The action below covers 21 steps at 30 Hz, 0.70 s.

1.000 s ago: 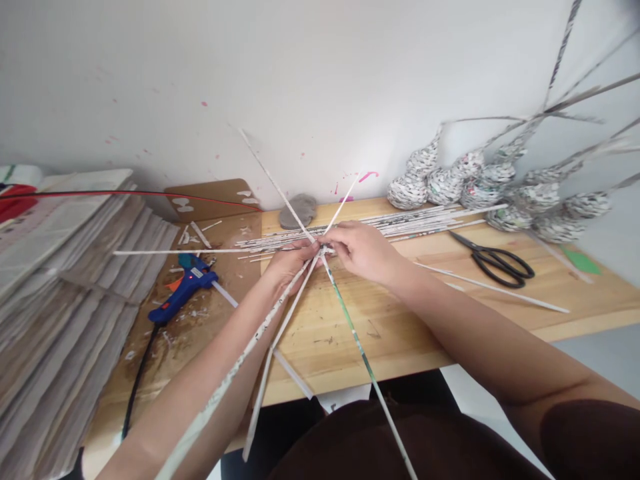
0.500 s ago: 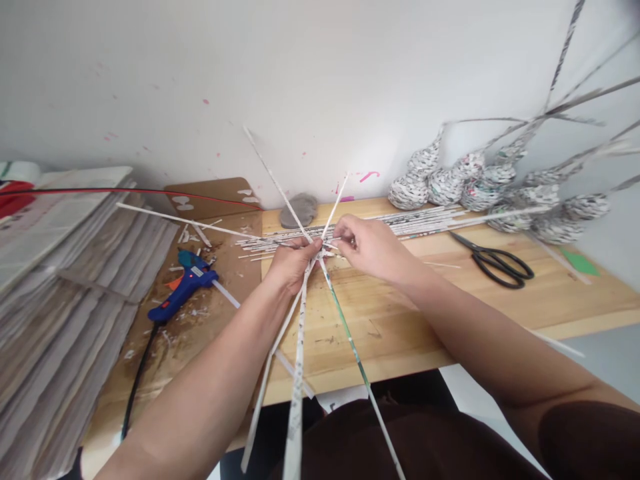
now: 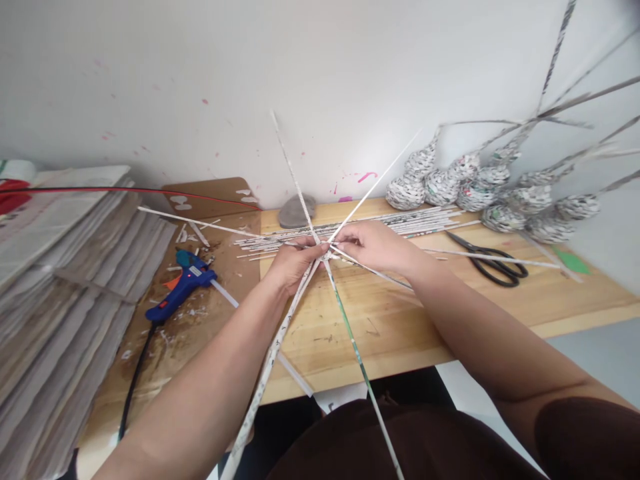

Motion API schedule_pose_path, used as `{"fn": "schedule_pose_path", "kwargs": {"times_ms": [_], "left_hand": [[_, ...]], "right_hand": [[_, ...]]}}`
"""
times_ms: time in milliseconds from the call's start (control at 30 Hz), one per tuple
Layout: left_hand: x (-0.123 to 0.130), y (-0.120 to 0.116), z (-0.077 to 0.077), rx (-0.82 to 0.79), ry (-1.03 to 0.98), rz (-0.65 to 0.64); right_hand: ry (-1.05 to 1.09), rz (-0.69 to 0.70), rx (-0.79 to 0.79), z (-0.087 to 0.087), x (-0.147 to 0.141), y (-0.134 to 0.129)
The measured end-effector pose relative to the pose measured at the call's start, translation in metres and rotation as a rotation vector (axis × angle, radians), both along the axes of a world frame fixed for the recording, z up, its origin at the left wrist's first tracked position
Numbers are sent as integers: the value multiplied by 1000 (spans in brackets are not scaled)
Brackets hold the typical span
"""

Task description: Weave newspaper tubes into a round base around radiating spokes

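Compared with half a second ago, the white paper stick (image 3: 375,186) on the upper right leans further to the right, and the upper left paper stick (image 3: 295,179) stands more upright. Our left hand (image 3: 296,265) has its thumb and forefinger clamped on the crossing of the star of rolled-paper sticks (image 3: 327,259), which we hold above the wooden table (image 3: 400,327). Our right hand (image 3: 369,244) is at the same crossing, with fingers bent inward; whether they press on a stick, we cannot tell. One green-printed stick (image 3: 353,342) points towards our body. Behind the hands lies a bundle of paper sticks (image 3: 420,217). To the left are a blue glue gun (image 3: 185,290) and a newspaper stack (image 3: 85,320); to the right, black-handled scissors (image 3: 493,265) and, near the wall, gourd-shaped woven paper pieces (image 3: 443,188).
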State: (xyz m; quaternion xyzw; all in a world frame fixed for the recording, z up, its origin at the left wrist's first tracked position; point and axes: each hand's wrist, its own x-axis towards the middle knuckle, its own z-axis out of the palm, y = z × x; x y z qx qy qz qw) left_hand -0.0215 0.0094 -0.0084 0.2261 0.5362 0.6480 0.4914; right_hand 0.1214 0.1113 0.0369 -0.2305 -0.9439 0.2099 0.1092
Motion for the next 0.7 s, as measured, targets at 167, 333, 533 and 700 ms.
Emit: {"fn": "schedule_pose_path", "kwargs": {"times_ms": [167, 333, 533, 700], "left_hand": [[-2, 0, -2, 18, 0, 20], [-4, 1, -3, 42, 30, 29], [-5, 2, -5, 28, 26, 34], [-4, 2, -3, 20, 27, 23]], "right_hand": [[38, 8, 6, 4, 0, -5], [125, -15, -30, -1, -3, -5], [91, 0, -103, -6, -3, 0], [17, -18, 18, 0, -3, -5]]}}
